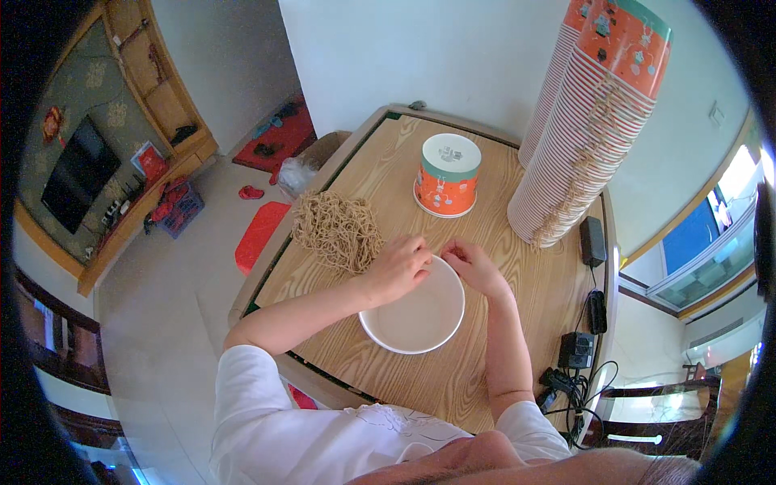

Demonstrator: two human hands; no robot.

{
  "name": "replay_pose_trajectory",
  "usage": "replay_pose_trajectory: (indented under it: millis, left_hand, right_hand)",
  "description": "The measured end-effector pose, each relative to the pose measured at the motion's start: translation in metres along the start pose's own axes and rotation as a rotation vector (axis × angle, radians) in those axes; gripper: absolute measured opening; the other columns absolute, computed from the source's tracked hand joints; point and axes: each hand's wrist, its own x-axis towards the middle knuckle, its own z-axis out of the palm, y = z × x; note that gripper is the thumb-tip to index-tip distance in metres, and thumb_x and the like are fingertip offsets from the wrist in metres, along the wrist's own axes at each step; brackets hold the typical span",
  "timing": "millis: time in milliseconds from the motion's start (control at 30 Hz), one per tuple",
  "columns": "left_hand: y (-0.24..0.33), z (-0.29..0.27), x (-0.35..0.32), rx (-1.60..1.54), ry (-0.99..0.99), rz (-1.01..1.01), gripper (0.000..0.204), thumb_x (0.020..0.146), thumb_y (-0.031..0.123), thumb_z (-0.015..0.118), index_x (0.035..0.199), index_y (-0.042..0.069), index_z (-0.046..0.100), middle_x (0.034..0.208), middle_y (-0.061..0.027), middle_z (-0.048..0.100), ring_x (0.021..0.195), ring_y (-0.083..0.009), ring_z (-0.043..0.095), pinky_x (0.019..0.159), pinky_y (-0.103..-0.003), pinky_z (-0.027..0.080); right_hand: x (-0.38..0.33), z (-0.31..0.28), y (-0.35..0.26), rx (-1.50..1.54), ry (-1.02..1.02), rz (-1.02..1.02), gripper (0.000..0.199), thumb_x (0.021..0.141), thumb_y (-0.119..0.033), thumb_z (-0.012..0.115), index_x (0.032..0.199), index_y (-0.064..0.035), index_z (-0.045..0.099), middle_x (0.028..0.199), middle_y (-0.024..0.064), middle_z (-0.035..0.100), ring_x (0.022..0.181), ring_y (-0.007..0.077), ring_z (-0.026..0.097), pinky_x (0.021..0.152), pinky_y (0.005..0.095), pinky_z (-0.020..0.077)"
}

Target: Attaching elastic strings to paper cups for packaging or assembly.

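Observation:
An open paper bucket (416, 311), white inside, stands on the wooden table in front of me. My left hand (400, 271) reaches over its left side, with fingers curled together at the far rim. At the far right of that rim, my right hand (475, 267) is closed in a pinch. Whatever lies between the fingertips of either hand is hidden or too small to make out. A tangled heap of tan twine (335, 230) lies just left of my left hand. Beyond both hands, an orange paper bucket (446, 182) with a green band rests upside down.
Tall leaning stacks of nested paper buckets (582, 137) rise at the right, with tan strands down their side. Black power adapters (577, 350) and tangled cables (578, 400) sit along the right edge. A red stool (263, 234) stands left of the table (323, 335).

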Motion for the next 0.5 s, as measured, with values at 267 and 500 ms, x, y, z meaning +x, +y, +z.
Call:
replay_pose_trajectory:
  millis: [267,500]
  left_hand:
    - [-0.001,-0.005,0.001,-0.055,-0.059,-0.082,0.008,0.08,0.008,0.062,0.085,0.004,0.058,0.094,-0.0091,0.052,0.093,-0.0279,0.055,0.078,-0.039,0.048]
    - [-0.002,-0.004,-0.003,-0.061,-0.048,-0.084,0.008,0.082,0.01,0.062,0.084,0.003,0.057,0.094,-0.0094,0.052,0.086,-0.0284,0.058,0.072,-0.04,0.05]
  right_hand:
    - [0.002,-0.003,-0.003,0.1,-0.084,0.117,0.015,0.091,-0.008,0.054,0.104,-0.0007,0.058,0.085,0.0009,0.061,0.078,0.007,0.056,0.068,0.022,0.0468]
    - [0.002,-0.001,0.001,0.163,-0.19,0.065,0.015,0.092,-0.009,0.056,0.103,-0.0008,0.062,0.092,0.0006,0.063,0.083,0.0062,0.056,0.071,0.0222,0.0479]
